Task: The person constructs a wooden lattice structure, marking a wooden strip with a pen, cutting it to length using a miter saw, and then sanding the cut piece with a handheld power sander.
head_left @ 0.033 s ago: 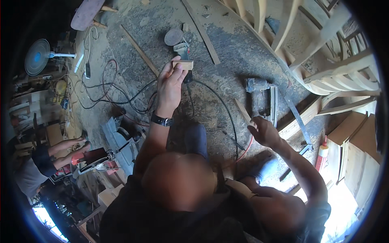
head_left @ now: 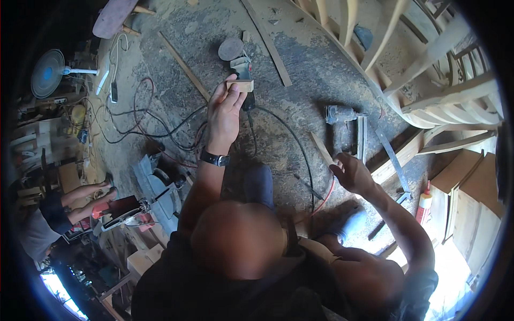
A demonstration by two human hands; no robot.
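A small rectangular wood block (head_left: 240, 86) is pinched between the thumb and fingers of my left hand (head_left: 224, 115), which is raised in front of me and wears a dark wristwatch (head_left: 214, 158). Just beyond it, an angle grinder (head_left: 242, 67) with a round disc lies on the floor. My right hand (head_left: 353, 174) is curled closed off to the right. The end of a thin wood strip (head_left: 321, 148) meets its fingertips; I cannot tell whether they grip it. Close beyond that hand lies a nail gun (head_left: 345, 125).
Curved ribs of a wooden frame (head_left: 428, 69) fill the far right. A metal square (head_left: 393, 154) and a red-and-white bottle (head_left: 424, 203) lie nearer. Dark cables (head_left: 171, 134) loop across the floor. At left stand a saw (head_left: 155, 184), a fan (head_left: 49, 73) and another person (head_left: 48, 216).
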